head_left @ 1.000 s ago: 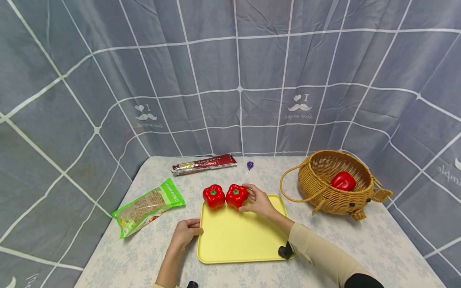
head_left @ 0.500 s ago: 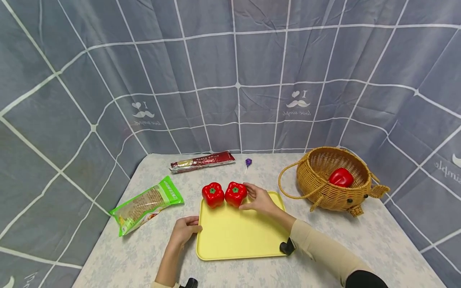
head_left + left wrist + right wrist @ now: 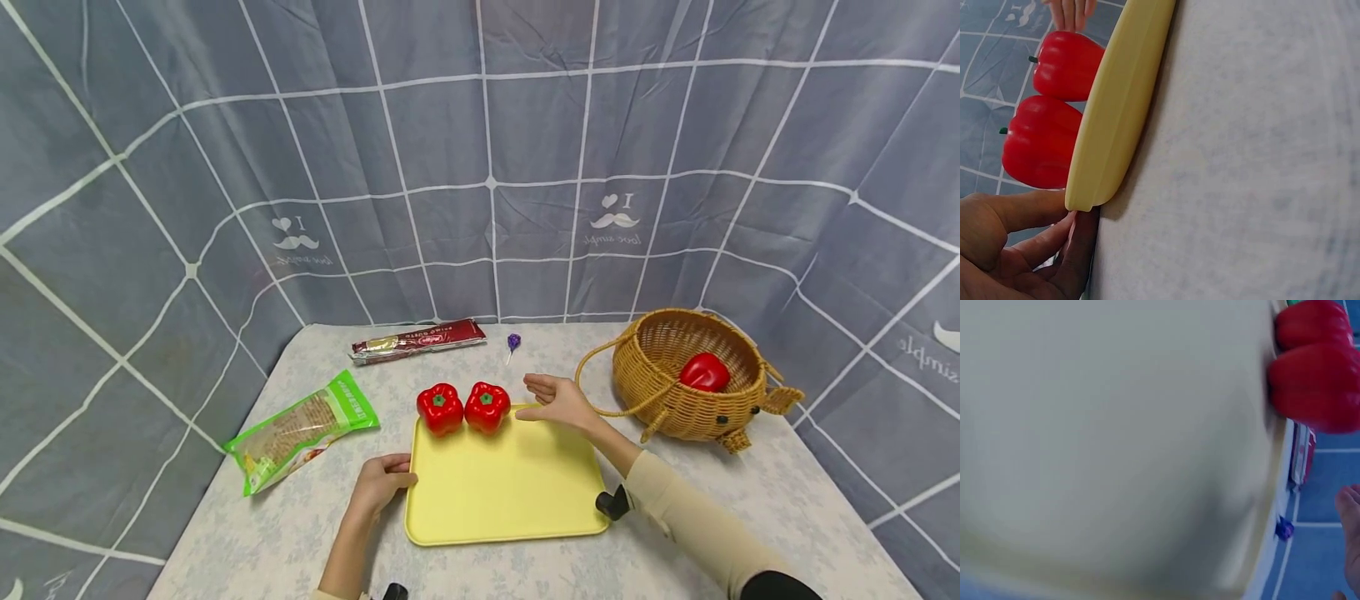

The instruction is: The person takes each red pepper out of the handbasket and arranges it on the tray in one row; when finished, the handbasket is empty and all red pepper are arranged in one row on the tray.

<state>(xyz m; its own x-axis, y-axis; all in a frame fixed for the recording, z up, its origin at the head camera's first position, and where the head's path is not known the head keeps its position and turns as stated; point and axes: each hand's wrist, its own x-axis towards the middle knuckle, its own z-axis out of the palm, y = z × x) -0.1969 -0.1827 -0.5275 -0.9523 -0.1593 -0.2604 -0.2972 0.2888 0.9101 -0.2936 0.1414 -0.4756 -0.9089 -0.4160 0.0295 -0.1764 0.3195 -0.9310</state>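
The left hand (image 3: 381, 483) holds its thumb opposite its bent fingers, its bare forearm (image 3: 348, 542) slanting up from below. The right hand (image 3: 561, 405) has fingers extended and thumb apart, its beige-sleeved arm (image 3: 693, 523) angled inward.

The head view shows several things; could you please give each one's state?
Left hand: gripping tray's edge
Right hand: holding nothing
Tray: face up
Left pepper: upright, on tray
Right pepper: upright, on tray
Basket: open, third pepper inside
Green pack: lying flat
Red pack: lying flat
Lollipop: lying down
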